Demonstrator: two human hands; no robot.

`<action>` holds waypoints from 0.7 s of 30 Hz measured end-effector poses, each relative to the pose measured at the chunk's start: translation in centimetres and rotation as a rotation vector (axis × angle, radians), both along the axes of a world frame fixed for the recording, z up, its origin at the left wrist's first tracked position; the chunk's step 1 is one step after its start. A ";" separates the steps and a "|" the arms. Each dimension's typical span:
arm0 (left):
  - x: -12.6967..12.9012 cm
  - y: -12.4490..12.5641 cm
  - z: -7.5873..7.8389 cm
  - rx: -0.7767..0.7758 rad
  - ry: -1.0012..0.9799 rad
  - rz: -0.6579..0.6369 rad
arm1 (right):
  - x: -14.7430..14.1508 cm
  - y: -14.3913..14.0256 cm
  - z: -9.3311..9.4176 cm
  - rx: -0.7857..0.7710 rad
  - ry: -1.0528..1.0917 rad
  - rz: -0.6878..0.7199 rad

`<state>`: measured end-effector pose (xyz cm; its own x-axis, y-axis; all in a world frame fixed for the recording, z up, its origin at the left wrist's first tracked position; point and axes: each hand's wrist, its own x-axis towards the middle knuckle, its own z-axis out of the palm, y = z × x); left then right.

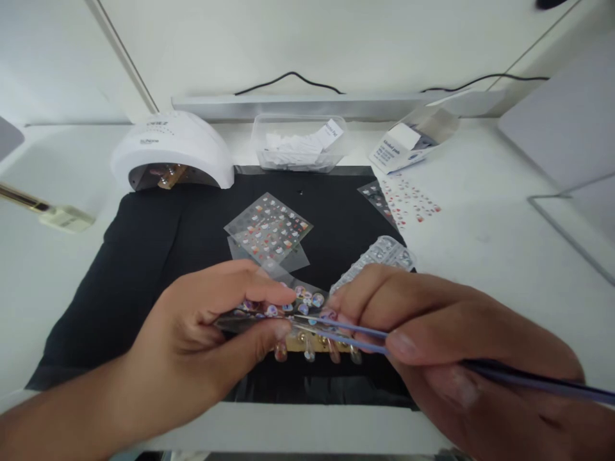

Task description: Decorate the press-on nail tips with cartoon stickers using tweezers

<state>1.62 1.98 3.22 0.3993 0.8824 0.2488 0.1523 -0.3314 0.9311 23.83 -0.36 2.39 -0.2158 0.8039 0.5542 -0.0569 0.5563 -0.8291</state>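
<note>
My left hand (206, 339) pinches a clear sticker sheet (302, 298) dotted with shiny round, pinkish-purple decals. In my right hand (461, 339) is a pair of purple tweezers (355, 336), its slim tips at the sheet's near edge, close to my left thumb. Whether the tips grip a decal is too small to tell. Below the sheet, several decorated false nails (335, 351) stick out from a gold-coloured stand, partly hidden by the sheet and my hands. More sticker sheets (269, 227) lie on the black mat (202, 240) beyond my left hand.
A white nail lamp (175, 144) with a gold piece inside stands at the back left. Behind the mat are a clear tub (298, 150) of white pads and an alcohol-pad box (408, 141). A clear compartment case (387, 253) lies beyond my right hand; a brush-like bottle (65, 216) is at left.
</note>
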 end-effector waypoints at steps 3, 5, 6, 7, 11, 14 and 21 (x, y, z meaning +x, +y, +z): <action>-0.1 0.0 0.1 0.005 0.008 -0.018 | -0.6 -0.1 0.1 0.009 0.044 -0.045; -0.1 0.1 0.1 0.001 0.006 -0.035 | -1.0 -0.1 0.2 0.008 0.066 -0.071; -0.2 0.1 0.1 0.001 0.002 -0.046 | -1.1 -0.1 0.2 0.007 0.071 -0.079; -0.2 0.1 0.1 0.000 0.000 -0.058 | -1.3 0.0 0.2 0.005 0.076 -0.089; -0.2 0.2 0.1 0.004 -0.012 -0.081 | -1.4 0.1 0.2 0.008 0.085 -0.102; 0.0 0.2 0.2 0.012 -0.019 -0.088 | -1.3 0.0 0.1 0.004 0.075 -0.081; -0.2 0.1 0.1 0.040 0.001 -0.113 | -0.8 -0.1 0.0 -0.004 0.066 -0.025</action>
